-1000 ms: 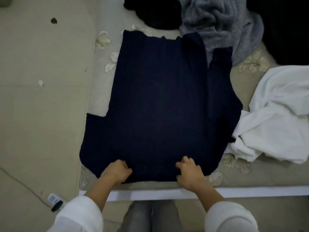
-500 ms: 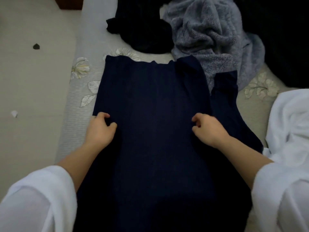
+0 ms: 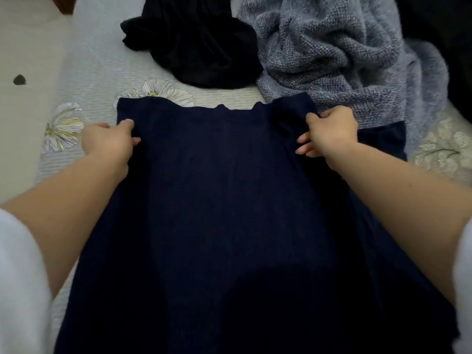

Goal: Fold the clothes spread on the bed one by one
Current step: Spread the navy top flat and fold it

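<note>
A navy blue garment (image 3: 217, 200) lies flat on the bed (image 3: 97, 80), stretching from its far edge near the flower print down to the bottom of the view. My left hand (image 3: 109, 143) grips its left side near the far corner. My right hand (image 3: 329, 134) pinches its right side near the far corner, fingers curled into the cloth. Both forearms reach out over the garment, white sleeves pushed back.
A crumpled black garment (image 3: 196, 44) lies beyond the navy one, and a grey-blue knit sweater (image 3: 337, 60) is heaped at the back right. The pale floor (image 3: 23, 47) runs along the bed's left edge. Dark fabric fills the top right corner.
Both hands have slid from the garment's near hem, up along its sides, to its far corners. The view has leaned forward over the bed, and the white cloth at right has left the frame.
</note>
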The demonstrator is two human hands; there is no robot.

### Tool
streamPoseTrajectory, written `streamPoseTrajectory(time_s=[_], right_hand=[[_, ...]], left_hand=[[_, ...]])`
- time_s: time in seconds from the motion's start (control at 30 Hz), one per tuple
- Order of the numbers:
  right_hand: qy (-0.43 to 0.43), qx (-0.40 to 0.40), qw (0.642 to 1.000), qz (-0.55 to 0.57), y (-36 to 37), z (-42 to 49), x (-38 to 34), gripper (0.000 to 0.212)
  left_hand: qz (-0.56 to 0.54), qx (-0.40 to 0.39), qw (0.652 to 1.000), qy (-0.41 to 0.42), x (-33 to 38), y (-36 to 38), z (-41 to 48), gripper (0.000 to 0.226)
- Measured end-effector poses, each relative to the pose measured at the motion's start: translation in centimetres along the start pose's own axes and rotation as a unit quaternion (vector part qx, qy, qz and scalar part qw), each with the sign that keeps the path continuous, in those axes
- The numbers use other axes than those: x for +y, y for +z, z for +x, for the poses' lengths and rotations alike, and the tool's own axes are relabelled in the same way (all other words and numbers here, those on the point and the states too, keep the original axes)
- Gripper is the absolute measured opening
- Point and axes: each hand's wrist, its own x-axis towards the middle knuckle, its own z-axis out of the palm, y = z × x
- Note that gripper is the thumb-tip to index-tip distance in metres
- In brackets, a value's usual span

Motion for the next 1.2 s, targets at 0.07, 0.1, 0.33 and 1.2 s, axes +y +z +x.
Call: streamPoseTrajectory(time_s=[0.07, 0.1, 0.33, 1.2], right_hand=[[0.0, -0.001, 1.0, 0.027, 0.1, 0.0, -0.1, 0.009], [-0.012, 0.011, 0.999, 0.037, 0.0, 0.0, -0.3, 0.009], [-0.062, 0.066, 0.988, 0.128, -0.2, 0.2, -1.9, 0.006], [-0.262, -0.124, 0.861, -0.419, -2.0, -16.6, 13.5, 0.06]], left_hand=[[0.04, -0.021, 0.999, 0.008, 0.2, -0.1, 0.5, 0.011], [0.05, -0.027, 0.998, 0.023, 0.2, -0.4, 0.7, 0.018], [-0.053, 0.064, 0.995, 0.053, 3.1, -6.1, 5.4, 0.024], [0.479, -0.211, 0.78, 0.344, -14.0, -7.1, -24.2, 0.058]])
